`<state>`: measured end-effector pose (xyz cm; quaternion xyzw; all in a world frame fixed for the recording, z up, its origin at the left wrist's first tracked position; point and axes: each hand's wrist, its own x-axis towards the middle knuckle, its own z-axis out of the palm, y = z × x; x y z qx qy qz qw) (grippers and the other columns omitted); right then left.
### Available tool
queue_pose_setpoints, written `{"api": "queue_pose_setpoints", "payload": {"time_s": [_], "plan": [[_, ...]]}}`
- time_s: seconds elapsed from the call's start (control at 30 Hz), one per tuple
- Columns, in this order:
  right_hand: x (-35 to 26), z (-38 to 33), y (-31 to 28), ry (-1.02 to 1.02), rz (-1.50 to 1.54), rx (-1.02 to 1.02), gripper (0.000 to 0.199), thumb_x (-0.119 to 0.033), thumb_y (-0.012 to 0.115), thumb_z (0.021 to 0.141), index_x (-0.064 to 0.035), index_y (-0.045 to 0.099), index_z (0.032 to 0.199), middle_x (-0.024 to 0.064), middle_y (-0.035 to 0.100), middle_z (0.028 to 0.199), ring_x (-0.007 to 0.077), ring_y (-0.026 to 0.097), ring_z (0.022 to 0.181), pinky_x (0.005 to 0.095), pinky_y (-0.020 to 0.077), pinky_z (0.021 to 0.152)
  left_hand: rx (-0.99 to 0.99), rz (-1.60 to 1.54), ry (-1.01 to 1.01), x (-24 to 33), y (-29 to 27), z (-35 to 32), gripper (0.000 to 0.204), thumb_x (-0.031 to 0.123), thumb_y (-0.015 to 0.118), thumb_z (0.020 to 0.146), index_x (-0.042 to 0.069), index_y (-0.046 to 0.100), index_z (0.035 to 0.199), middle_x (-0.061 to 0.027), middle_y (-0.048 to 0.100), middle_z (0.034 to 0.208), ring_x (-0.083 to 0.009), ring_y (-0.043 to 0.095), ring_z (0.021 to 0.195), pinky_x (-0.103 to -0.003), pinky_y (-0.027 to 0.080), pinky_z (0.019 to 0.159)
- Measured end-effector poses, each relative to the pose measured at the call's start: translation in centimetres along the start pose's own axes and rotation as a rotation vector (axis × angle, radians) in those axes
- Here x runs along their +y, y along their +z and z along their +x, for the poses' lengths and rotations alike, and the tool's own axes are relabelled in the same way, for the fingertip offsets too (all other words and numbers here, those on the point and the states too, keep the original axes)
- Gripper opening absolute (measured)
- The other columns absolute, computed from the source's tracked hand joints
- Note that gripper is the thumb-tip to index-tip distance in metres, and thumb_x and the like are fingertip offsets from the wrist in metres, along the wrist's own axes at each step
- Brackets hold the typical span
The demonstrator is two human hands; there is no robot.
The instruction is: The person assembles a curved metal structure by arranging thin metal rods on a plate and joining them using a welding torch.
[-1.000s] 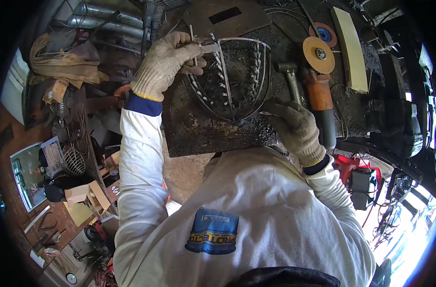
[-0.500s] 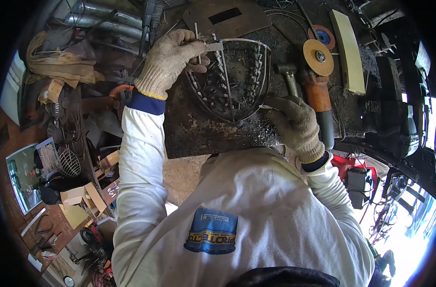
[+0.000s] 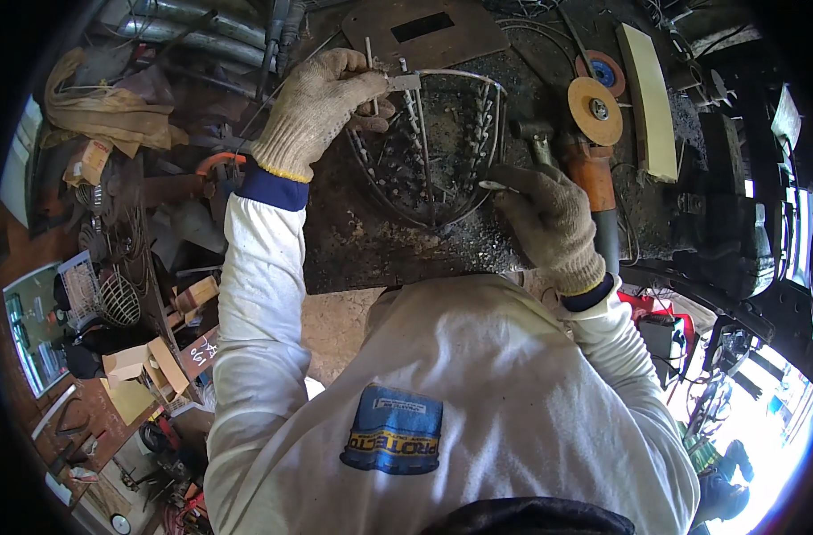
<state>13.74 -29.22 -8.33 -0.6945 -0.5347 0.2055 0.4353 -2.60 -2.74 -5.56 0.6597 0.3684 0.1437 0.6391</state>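
Left glove's fingertips [image 3: 384,85] stay pinched on a thin upright metal rod [image 3: 369,55] at the far-left rim of the curved grey wire basket frame [image 3: 433,147]. Right hand [image 3: 549,218] has crept left, clamped on the near-right rim. Frame unmoved on the rusty steel bench [image 3: 362,250]; orange angle grinder [image 3: 594,134] idle right.

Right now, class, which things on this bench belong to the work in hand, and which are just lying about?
In the work:
- wire frame, curved, flat on the metal worktop
- left hand, gloved, gripping the frame's top edge
- right hand, gloved, at the frame's right rim

Lying about:
- angle grinder with orange disc
- hammer
- rusty plate
- pale board
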Motion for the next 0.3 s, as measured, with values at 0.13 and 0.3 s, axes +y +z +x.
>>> {"api": "queue_pose_setpoints", "payload": {"time_s": [0.13, 0.3], "plan": [[-0.7, 2.7, -0.5, -0.078, -0.067, 0.019, 0.025, -0.011, 0.074, 0.092, -0.0097, 0.076, 0.117, 0.0129, 0.076, 0.096, 0.0305, 0.075, 0.088, 0.0414, 0.0592, 0.076, 0.038, 0.215, 0.036, -0.6, -0.6, 0.5, 0.027, 0.020, 0.074, 0.095, -0.002, 0.070, 0.110, -0.0071, 0.073, 0.091, -0.0132, 0.069, 0.078, -0.027, 0.058, 0.071], [0.0, 8.4, 0.0, -0.254, -0.255, 0.006, 0.026, -0.021, 0.074, 0.096, -0.0103, 0.075, 0.119, 0.0135, 0.077, 0.101, 0.0245, 0.076, 0.093, 0.0418, 0.0590, 0.082, 0.121, 0.521, 0.095, 0.4, -0.2, 0.2, 0.030, 0.026, 0.074, 0.094, 0.003, 0.074, 0.112, -0.0042, 0.071, 0.088, -0.0130, 0.062, 0.082, -0.029, 0.049, 0.078]]}}
